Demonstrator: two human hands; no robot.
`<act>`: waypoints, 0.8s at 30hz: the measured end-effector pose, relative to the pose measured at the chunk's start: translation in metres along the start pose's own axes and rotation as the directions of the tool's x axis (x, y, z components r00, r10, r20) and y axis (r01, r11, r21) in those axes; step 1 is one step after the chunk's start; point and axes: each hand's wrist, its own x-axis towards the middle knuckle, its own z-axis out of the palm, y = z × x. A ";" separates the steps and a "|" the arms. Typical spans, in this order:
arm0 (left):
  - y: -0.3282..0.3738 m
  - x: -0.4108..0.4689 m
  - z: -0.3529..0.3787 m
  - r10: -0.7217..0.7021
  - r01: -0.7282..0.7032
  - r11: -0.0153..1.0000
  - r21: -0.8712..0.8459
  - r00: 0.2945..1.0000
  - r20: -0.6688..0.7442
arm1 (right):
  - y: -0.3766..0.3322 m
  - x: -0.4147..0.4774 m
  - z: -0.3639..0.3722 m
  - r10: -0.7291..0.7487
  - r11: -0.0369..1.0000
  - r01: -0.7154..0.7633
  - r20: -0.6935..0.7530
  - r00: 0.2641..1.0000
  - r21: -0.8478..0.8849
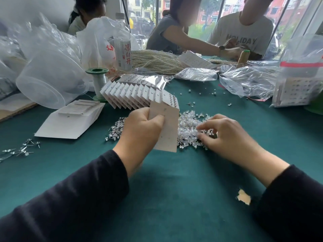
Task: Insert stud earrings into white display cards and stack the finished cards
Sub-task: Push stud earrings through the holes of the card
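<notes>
My left hand (141,130) grips a white display card (168,130), held upright above the green table with its back toward me. My right hand (225,135) rests on a pile of clear stud earrings (188,126), fingertips curled into the pile; whether they hold one I cannot tell. Behind the card a fanned row of finished cards (132,95) leans across the table. A stack of blank cards (73,119) lies to the left. A few loose metal studs (21,149) are scattered at the far left.
A clear plastic tub (50,79), a green thread spool (97,82), a water bottle (122,44) and plastic bags (250,81) crowd the back. Pearl strands (157,62) lie beyond. Three people sit across the table. A torn spot (243,197) marks the cloth.
</notes>
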 end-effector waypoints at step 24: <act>-0.008 -0.008 0.012 -0.149 0.164 0.984 -0.064 0.970 0.194 | -0.036 -0.009 0.002 -0.056 0.934 0.143 -0.261 0.964 0.327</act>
